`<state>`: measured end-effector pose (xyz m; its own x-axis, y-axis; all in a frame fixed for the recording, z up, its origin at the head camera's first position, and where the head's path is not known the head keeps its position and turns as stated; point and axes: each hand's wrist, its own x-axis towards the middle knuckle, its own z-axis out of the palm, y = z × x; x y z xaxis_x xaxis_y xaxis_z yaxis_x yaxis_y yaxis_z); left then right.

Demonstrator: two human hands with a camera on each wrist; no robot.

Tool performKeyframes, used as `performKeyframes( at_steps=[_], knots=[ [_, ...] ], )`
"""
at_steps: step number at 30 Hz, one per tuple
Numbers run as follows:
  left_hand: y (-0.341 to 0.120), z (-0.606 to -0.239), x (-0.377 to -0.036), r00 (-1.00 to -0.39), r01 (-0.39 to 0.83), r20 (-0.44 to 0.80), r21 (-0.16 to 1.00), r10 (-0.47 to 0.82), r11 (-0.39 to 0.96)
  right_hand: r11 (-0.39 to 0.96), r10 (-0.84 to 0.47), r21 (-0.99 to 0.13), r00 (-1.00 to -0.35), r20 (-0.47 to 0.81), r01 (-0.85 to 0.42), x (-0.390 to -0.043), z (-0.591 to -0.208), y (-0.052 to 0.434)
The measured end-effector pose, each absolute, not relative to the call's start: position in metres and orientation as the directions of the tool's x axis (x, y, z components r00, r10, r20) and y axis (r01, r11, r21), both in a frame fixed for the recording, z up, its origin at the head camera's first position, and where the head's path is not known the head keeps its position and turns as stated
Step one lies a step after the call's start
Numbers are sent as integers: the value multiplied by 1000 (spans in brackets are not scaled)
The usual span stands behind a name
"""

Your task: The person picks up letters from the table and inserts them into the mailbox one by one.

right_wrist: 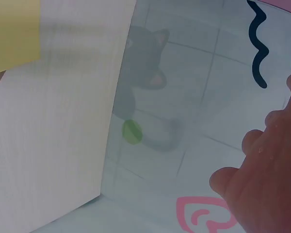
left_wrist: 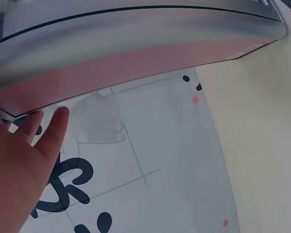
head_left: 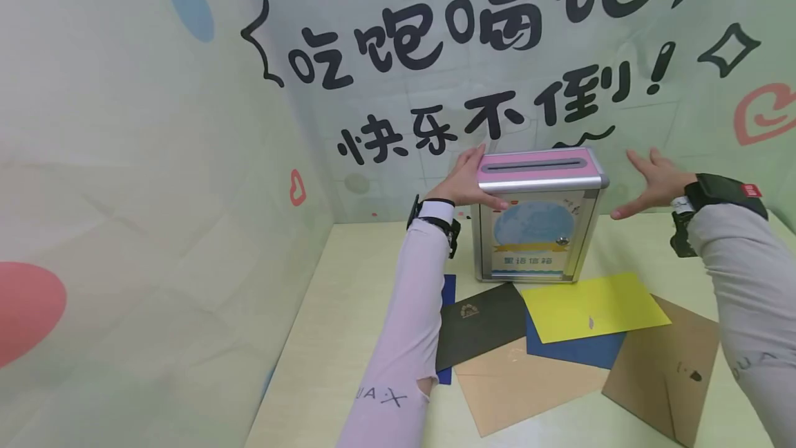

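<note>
A silver-framed letter box (head_left: 537, 227) with a pink top, a dark slot and a small front lock stands upright on the table. My left hand (head_left: 463, 182) lies at its upper left corner, thumb across the front edge and fingers spread toward the back. In the left wrist view the fingers (left_wrist: 56, 131) reach straight beside the pink side. My right hand (head_left: 659, 182) is held apart from the box on its right, fingers spread, holding nothing. Several envelopes lie in front of the box: a black one (head_left: 481, 320), a yellow one (head_left: 597, 306) and brown ones (head_left: 528, 389).
Blue envelopes (head_left: 575, 350) show partly from under the others. The pale table (head_left: 329, 337) meets a printed wall sheet (head_left: 385, 88) behind the box, and another sheet (head_left: 155, 157) rises along the left edge.
</note>
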<state>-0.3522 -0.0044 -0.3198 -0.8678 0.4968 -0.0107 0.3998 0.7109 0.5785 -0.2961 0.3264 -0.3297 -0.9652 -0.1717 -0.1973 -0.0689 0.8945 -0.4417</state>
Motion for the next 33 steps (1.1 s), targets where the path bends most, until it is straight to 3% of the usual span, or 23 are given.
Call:
performKeyframes(
  at_steps=[33],
  knots=[
    [0,-330,-357,-869,420,82,644,488,639,898,-127,-440,-965,-229,-14,-260,-387,387]
  ],
)
